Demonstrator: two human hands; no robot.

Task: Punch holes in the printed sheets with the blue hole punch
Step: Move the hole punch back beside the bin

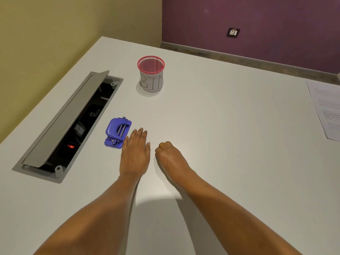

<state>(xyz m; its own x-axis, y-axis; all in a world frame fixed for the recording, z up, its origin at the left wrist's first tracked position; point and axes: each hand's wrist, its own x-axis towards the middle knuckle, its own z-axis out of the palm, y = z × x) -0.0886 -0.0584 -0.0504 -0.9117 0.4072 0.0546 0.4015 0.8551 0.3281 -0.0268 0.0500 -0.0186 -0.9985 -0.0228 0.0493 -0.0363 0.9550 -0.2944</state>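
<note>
The blue hole punch (117,133) lies on the white table (220,126), left of centre. My left hand (135,153) rests flat on the table right beside it, fingers straight, its little-finger side close to the punch's edge. My right hand (170,157) sits on the table a little to the right with its fingers curled under, holding nothing; a gold ring shows on one finger. The printed sheets (326,109) lie at the far right edge of the view, partly cut off.
A small mesh cup with a red rim, labelled BIN (151,74), stands behind the hands. An open cable hatch with a raised grey lid (68,124) is sunk into the table at the left. A wall socket (233,32) sits on the purple wall.
</note>
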